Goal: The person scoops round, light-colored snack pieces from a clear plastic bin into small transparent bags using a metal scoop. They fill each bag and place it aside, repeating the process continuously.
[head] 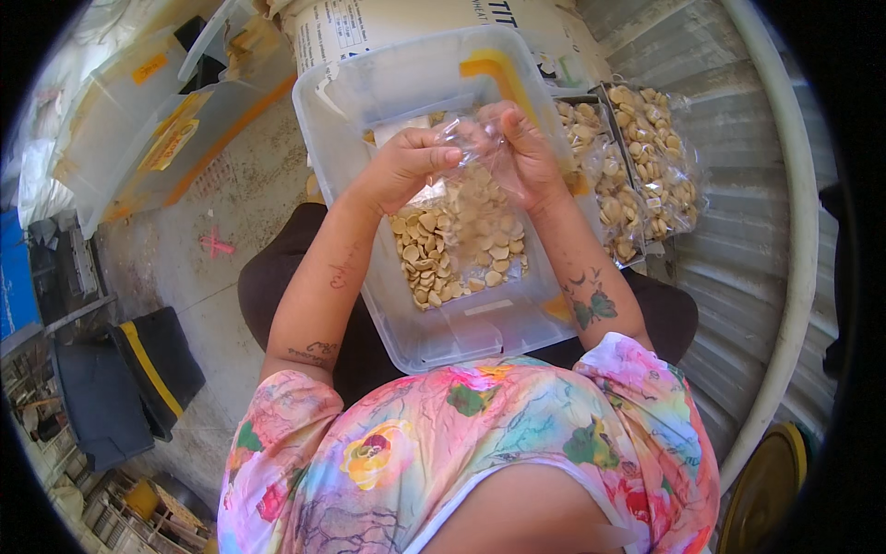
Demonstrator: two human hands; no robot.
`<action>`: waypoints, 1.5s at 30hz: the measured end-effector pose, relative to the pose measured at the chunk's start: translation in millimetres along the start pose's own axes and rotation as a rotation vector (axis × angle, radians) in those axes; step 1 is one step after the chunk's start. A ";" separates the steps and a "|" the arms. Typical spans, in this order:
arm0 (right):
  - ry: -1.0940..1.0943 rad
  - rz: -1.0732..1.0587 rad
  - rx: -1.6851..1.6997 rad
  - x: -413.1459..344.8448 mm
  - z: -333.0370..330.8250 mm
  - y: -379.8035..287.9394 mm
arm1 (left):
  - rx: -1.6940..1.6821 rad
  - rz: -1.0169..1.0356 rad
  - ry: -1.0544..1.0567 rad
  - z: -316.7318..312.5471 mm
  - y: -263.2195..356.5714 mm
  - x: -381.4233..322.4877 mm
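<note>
A clear plastic bag (484, 156) is pinched at its top between my left hand (413, 165) and my right hand (529, 149). Both hands are above a translucent plastic tub (443, 350), which rests over my lap. Inside the tub lie many small, pale, biscuit-like rounds (421, 260). The bag hangs in front of some of them, so how many rounds are inside it is hard to tell. Part of a white, boxy object (401, 128) shows in the tub behind my left hand.
To the right stand trays with clear bags of pale rounds (647, 142). A large printed sack (415, 24) lies behind the tub. At left are translucent bins (118, 131) and a dark crate with a yellow stripe (156, 370). Corrugated metal wall (720, 138) bounds the right.
</note>
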State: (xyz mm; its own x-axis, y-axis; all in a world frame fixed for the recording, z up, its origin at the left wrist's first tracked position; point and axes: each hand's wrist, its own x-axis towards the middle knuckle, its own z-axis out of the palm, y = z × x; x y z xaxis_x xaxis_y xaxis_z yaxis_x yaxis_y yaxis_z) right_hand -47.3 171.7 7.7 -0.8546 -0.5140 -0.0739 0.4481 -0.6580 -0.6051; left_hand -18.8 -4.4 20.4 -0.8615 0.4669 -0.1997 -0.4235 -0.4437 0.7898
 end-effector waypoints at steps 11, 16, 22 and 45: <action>-0.074 0.072 -0.132 2.3 -15.7 -7.2 | 0.136 -0.157 0.040 12.4 6.1 2.2; 0.002 0.155 -0.203 -4.6 -9.2 -1.2 | 0.162 -0.082 -0.034 8.2 2.8 2.6; -0.339 0.306 -0.105 -2.3 -18.2 -2.6 | 0.254 -0.069 -0.059 -2.5 0.5 1.4; -1.121 0.341 -2.302 -78.4 -45.3 143.2 | 1.426 0.272 0.430 -10.5 -26.7 1.4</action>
State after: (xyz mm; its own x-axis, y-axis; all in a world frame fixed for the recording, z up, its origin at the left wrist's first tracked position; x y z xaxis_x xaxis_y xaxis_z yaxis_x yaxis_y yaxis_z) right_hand 72.0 142.6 -109.1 -0.1746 -0.8417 -0.5109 -0.9268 0.3158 -0.2035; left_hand -11.7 0.0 -7.1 -0.9873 0.1308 0.0903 0.1576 0.7314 0.6635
